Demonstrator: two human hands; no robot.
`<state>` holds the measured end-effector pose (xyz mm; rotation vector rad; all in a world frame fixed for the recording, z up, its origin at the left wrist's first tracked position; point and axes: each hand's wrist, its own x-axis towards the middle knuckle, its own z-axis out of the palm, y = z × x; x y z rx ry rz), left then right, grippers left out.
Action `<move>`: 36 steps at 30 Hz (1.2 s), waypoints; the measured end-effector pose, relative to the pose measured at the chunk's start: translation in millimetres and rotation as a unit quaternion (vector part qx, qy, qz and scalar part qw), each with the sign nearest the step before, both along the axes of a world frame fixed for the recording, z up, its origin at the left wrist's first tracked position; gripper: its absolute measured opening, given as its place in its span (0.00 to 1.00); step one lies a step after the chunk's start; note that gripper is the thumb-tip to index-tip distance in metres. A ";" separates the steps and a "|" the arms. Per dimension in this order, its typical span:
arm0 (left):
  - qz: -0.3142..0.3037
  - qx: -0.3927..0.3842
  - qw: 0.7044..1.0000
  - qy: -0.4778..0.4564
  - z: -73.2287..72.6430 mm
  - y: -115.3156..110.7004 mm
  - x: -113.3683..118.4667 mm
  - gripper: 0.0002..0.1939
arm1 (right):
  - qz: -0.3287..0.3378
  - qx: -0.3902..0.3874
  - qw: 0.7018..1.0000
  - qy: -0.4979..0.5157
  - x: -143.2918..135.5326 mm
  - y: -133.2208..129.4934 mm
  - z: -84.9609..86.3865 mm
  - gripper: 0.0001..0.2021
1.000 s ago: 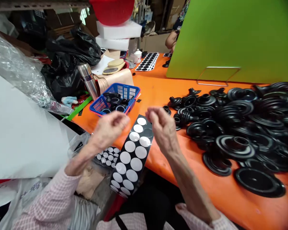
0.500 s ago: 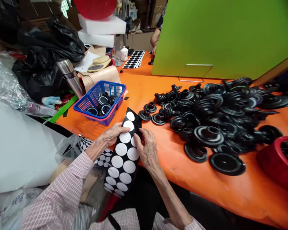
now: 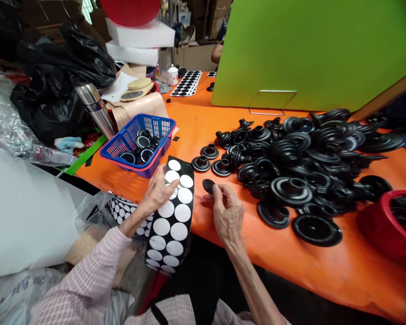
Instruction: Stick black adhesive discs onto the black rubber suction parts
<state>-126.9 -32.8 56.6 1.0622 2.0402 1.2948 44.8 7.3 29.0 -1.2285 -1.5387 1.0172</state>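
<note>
My left hand (image 3: 158, 191) grips the left edge of a sticker sheet (image 3: 173, 224), its thumb lying across the front. The sheet is a long black strip with rows of white circles, and it hangs down over the table's front edge. To the right, my right hand (image 3: 228, 212) pinches a small black round sticker (image 3: 208, 185) between thumb and fingers, apart from the sheet and above the orange table. Just beyond it stand a few black flanged rubber parts (image 3: 221, 167), beside a large heap of similar black parts (image 3: 291, 158).
A blue basket (image 3: 103, 152) holding several black parts stands at the left. Behind it is a steel flask (image 3: 95, 108). A red tub (image 3: 385, 225) sits at the right edge. A green board (image 3: 307, 54) stands across the back, and another person's arm (image 3: 217, 53) shows beside it.
My right hand has moved right, off the sheet, with a black round sticker now in its fingers. The sheet's top has shifted slightly left, with my left hand still on it.
</note>
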 end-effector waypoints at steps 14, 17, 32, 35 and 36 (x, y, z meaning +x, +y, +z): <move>-0.251 -0.125 0.959 -0.046 29.7 24.4 45.3 0.13 | -0.021 -0.133 0.976 0.172 18.8 -19.1 4.2 0.16; -0.157 -0.065 0.972 0.160 26.4 59.0 48.4 0.16 | -0.046 -0.114 0.977 0.176 27.5 -13.4 6.1 0.16; -0.125 -0.088 0.849 -0.506 33.4 27.3 40.7 0.08 | 0.061 -0.036 0.997 0.026 78.3 -36.9 15.6 0.10; -0.111 -0.074 0.805 -0.578 26.0 -2.2 49.0 0.08 | 0.069 -0.104 0.988 0.090 74.7 -39.7 29.7 0.12; -0.122 -0.064 0.809 -0.572 23.6 -9.6 51.2 0.07 | 0.077 -0.133 0.982 0.109 73.5 -40.1 32.5 0.13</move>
